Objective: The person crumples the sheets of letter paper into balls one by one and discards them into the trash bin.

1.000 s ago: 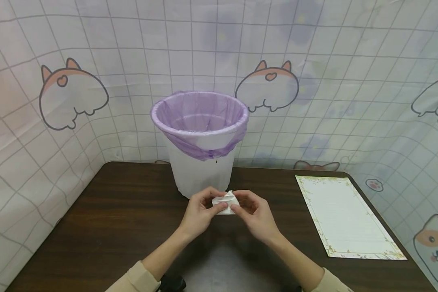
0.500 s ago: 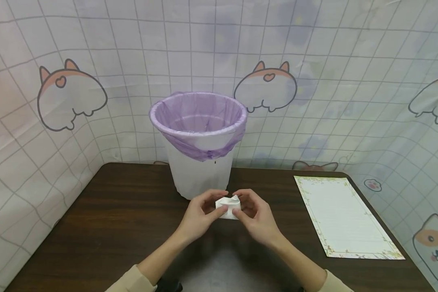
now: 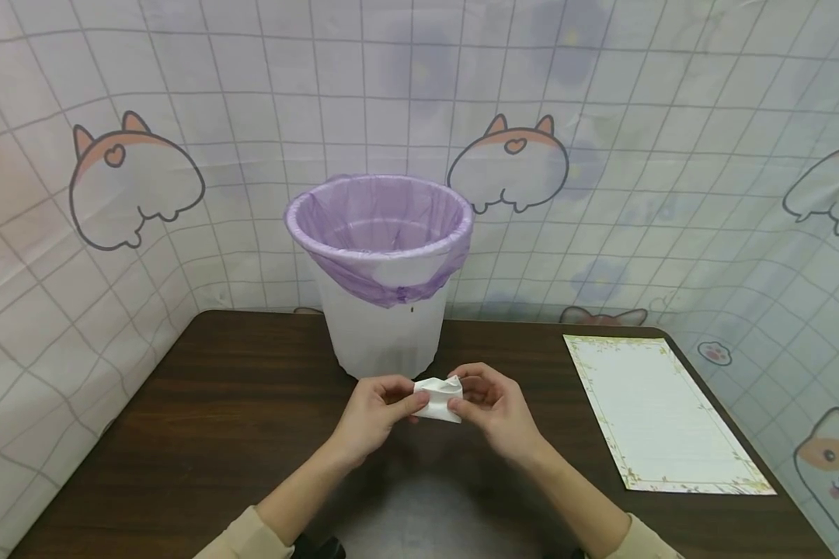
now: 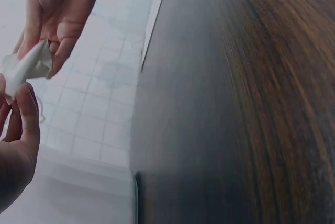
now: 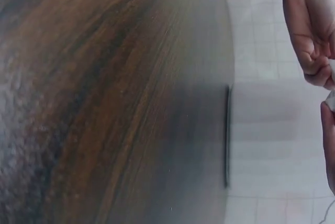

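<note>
Both hands hold a small folded white tissue (image 3: 439, 400) in front of the bin, above the table. My left hand (image 3: 370, 411) pinches its left end, thumb in front and fingers behind. At the other end, my right hand (image 3: 499, 411) pinches with thumb and fingertips; a small peak of tissue stands up by its index finger. The left wrist view shows the creased tissue (image 4: 29, 69) stretched between the two hands. Only a sliver of the tissue (image 5: 331, 101) appears at the edge of the right wrist view.
A white bin (image 3: 384, 334) lined with a purple bag (image 3: 398, 291) stands behind the hands. On the right of the dark wooden table (image 3: 217, 435) lies a sheet of bordered paper (image 3: 671, 419). Gridded cloth (image 3: 252, 70) with corgi drawings hangs behind and at both sides.
The tissue has come slightly lower, and its tall peak has flattened into a wider strip. My left hand has shifted a little left and now lies flatter; the right hand has barely moved.
</note>
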Action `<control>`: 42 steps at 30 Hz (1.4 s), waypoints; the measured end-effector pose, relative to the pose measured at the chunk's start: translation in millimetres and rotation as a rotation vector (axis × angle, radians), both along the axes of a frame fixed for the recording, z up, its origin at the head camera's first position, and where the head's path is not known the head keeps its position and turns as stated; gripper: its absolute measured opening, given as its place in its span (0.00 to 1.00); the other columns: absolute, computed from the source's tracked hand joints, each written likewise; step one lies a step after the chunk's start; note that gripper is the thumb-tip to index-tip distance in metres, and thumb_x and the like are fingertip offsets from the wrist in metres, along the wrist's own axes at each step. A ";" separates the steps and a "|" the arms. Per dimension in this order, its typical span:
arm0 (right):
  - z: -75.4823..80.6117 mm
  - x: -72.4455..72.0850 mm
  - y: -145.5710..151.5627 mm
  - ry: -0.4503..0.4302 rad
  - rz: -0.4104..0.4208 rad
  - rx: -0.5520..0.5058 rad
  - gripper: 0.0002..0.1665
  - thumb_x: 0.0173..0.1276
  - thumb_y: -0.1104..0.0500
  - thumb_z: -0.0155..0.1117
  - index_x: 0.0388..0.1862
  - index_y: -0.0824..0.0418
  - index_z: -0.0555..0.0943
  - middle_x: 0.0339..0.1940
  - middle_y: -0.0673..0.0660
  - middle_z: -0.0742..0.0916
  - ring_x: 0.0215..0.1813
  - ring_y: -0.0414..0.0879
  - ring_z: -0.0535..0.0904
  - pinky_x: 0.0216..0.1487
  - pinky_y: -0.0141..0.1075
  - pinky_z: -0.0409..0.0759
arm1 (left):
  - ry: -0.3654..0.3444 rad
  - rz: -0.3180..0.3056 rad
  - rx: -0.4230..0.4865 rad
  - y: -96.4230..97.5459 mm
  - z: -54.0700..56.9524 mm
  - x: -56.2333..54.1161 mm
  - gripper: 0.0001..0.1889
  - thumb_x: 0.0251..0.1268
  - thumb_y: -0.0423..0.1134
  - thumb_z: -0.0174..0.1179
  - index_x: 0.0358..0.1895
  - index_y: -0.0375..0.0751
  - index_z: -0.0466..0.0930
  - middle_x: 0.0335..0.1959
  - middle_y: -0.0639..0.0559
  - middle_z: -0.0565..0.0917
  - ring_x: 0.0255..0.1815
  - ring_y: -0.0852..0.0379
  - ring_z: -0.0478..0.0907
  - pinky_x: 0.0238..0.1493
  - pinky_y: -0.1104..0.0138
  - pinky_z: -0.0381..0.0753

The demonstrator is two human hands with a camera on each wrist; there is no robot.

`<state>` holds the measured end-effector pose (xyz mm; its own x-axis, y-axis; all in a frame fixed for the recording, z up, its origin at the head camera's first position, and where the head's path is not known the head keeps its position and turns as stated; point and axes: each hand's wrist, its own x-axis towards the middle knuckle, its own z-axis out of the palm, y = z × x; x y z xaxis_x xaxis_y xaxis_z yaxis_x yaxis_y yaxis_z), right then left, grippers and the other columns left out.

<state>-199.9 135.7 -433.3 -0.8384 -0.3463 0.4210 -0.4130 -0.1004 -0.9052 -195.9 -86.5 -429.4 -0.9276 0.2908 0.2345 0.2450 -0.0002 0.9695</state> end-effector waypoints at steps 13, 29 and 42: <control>-6.1 -1.8 -2.2 -0.143 0.042 -0.126 0.18 0.66 0.72 0.71 0.53 0.73 0.78 0.41 0.54 0.89 0.41 0.44 0.86 0.41 0.33 0.84 | -0.171 -0.099 0.133 -1.3 -6.9 -12.0 0.11 0.69 0.33 0.68 0.39 0.24 0.84 0.29 0.51 0.85 0.28 0.58 0.80 0.33 0.68 0.79; -1.9 0.0 -14.9 -0.138 -0.271 -0.017 0.18 0.64 0.75 0.71 0.52 0.72 0.79 0.35 0.68 0.85 0.32 0.44 0.83 0.34 0.31 0.80 | 0.730 0.457 -0.325 16.3 -12.7 3.4 0.12 0.56 0.28 0.77 0.45 0.35 0.90 0.39 0.50 0.84 0.32 0.60 0.80 0.30 0.70 0.82; 0.1 -2.4 -21.0 0.018 -0.382 0.036 0.15 0.63 0.75 0.73 0.47 0.67 0.82 0.37 0.64 0.87 0.35 0.47 0.84 0.37 0.31 0.80 | 0.477 0.371 -0.424 27.4 4.8 13.5 0.23 0.60 0.32 0.75 0.59 0.31 0.84 0.51 0.47 0.84 0.48 0.52 0.82 0.43 0.56 0.83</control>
